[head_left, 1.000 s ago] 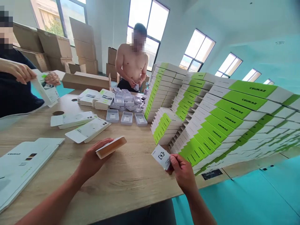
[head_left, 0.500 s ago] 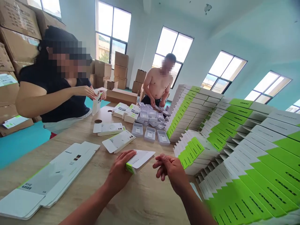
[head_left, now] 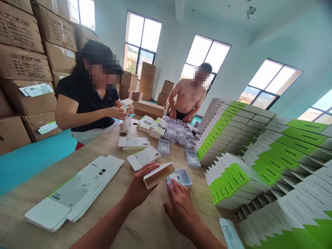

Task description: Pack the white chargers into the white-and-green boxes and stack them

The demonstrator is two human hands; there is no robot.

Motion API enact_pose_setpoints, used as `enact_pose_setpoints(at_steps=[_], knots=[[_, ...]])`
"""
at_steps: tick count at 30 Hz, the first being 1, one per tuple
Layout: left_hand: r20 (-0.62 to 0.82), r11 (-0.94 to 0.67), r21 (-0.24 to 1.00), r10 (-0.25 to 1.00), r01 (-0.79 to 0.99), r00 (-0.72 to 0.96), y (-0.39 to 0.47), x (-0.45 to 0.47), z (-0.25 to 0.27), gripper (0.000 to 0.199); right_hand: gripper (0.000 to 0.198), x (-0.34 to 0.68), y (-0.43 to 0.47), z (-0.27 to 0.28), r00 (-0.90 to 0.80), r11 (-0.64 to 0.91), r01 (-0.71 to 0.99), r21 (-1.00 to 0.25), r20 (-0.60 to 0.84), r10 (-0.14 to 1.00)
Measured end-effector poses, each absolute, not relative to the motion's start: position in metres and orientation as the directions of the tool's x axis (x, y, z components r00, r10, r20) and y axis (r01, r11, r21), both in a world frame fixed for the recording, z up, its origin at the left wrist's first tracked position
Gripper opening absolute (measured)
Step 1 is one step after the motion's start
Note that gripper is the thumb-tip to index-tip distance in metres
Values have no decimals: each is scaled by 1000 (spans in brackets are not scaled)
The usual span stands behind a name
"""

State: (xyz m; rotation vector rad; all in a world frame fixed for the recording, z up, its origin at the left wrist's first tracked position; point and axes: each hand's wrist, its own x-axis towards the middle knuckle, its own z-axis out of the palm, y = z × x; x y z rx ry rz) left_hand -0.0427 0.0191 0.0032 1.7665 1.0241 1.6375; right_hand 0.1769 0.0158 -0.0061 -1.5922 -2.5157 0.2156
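Observation:
My left hand [head_left: 138, 185] is wrapped round a small white carton [head_left: 159, 174], tilted, with its open end toward me and a flap standing up. Just right of it, my right hand [head_left: 180, 204] has its fingers on the near left edge of a clear plastic tray [head_left: 184, 177]. That tray holds a small white piece; my fingers partly cover it. Beyond lie two similar trays, one tray [head_left: 163, 147] to the left and another tray [head_left: 192, 158] to the right. Flat folded cartons [head_left: 137, 157] lie past my left hand.
Larger flat cartons [head_left: 85, 188] lie at left on the wooden table [head_left: 124, 231]. Stacked green-and-white boxes [head_left: 233, 180] wall off the right side. Across the table, one co-worker [head_left: 90, 93] handles a carton; another co-worker [head_left: 188, 95] stands by piled trays. Brown cardboard boxes [head_left: 23, 65] stand behind.
My right hand has moved down onto a tray, and the middle tray has come nearer to me. The carton in my left hand has turned its open end toward me. The view has swung left.

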Motion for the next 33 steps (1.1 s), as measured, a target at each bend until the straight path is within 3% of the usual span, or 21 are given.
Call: enact_pose_setpoints(at_steps=[3,7,12,16,20,22,24,27,30,33], knots=[[638,-641,738,765,213,90,16,-44,10,43,87,192,-17,-5,-441,423,887,-188,-64,895],[628,-663,685,748,301,216,12,-44,11,43,77,221,-50,-3,-409,354,889,-291,-156,899],[596,-666,640,745,383,299,11,-38,-4,44,69,253,-103,32,-442,411,739,-533,76,894],[591,-689,577,723,438,359,4,-25,-13,48,63,264,-115,68,-290,385,774,-503,258,921],[605,-711,519,697,474,384,-3,-9,-12,53,53,249,-105,73,-144,240,869,-434,242,960],[609,-705,511,701,492,372,-7,-3,-7,53,60,235,-102,69,-86,207,849,-487,259,962],[614,-689,515,712,510,341,-13,0,3,50,75,224,-103,65,-65,281,751,-597,358,932],[528,-618,651,786,441,322,-30,1,20,40,88,221,-110,60,9,444,566,-694,544,839],[267,-359,923,859,142,436,-59,0,26,40,83,229,-120,44,-39,512,379,-771,539,841],[187,-157,982,911,-110,369,-95,3,13,57,70,238,-134,16,-85,521,243,-819,517,852]])
